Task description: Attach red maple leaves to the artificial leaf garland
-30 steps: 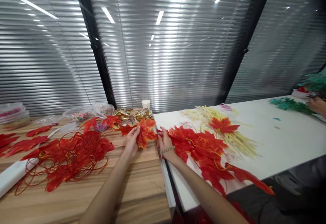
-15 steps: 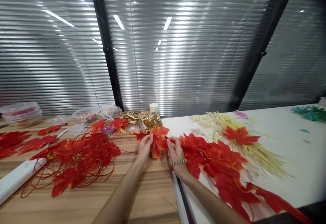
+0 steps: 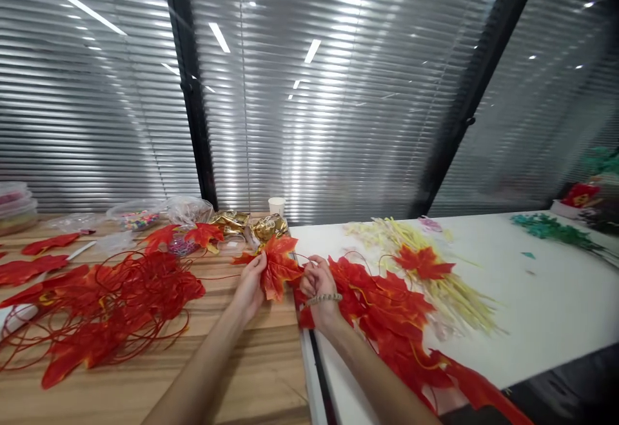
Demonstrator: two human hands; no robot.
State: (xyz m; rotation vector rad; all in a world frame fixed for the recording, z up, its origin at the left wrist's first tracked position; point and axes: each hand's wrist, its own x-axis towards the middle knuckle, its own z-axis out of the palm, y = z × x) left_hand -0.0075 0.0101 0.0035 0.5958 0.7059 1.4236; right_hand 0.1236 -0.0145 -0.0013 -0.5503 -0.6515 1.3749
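Note:
My left hand (image 3: 250, 278) pinches the left edge of an orange-red artificial maple leaf (image 3: 278, 265) held just above the seam between the wooden table (image 3: 251, 373) and the white table (image 3: 546, 296). My right hand (image 3: 316, 281), with a bead bracelet on the wrist, is curled at the leaf's right side on its thin red stem. To my right lies a long heap of red maple leaves (image 3: 387, 309) on the white table. On the wood to my left lies a tangle of red leaves and wire stems (image 3: 106, 302).
Yellow plastic stems (image 3: 435, 270) with one red leaf on top lie behind the right heap. Gold foil packets (image 3: 264, 226), a paper cup (image 3: 276, 206), bead containers (image 3: 135, 217) and plastic bags line the window blinds. Green foliage (image 3: 551, 228) lies far right.
My right hand has curled tighter against the leaf's stem side. The view has swung a little, and the other person's hand seen at far right a second ago is out of view.

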